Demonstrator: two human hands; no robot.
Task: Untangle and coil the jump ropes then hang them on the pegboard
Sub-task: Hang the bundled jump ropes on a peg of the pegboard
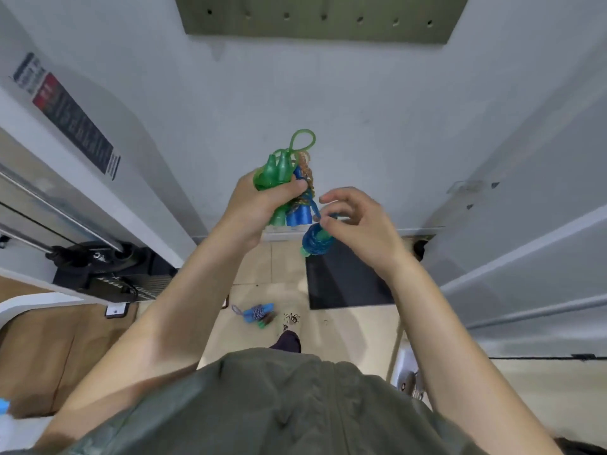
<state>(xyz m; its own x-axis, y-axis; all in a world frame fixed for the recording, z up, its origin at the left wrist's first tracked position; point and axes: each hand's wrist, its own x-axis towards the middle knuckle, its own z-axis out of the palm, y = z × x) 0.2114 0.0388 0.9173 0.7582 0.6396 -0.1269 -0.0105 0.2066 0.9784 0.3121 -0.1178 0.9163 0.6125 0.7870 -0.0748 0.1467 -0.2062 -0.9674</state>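
My left hand [262,205] grips a bundle of jump ropes: a green rope [279,169] with green handles and a loop sticking up, and beside it a blue-handled rope [300,215] wound with orange cord. My right hand [354,221] pinches the cord of a blue coiled rope [317,243] that hangs just below its fingers. The olive pegboard [315,18] with a row of holes is on the wall above. Another coiled blue rope [258,312] lies on the floor below.
A grey wall is straight ahead. A dark mat [345,284] lies on the tiled floor at the wall's foot. A white cabinet with a label [65,116] stands at the left, with black equipment [98,264] under it. A wooden surface [49,349] is at lower left.
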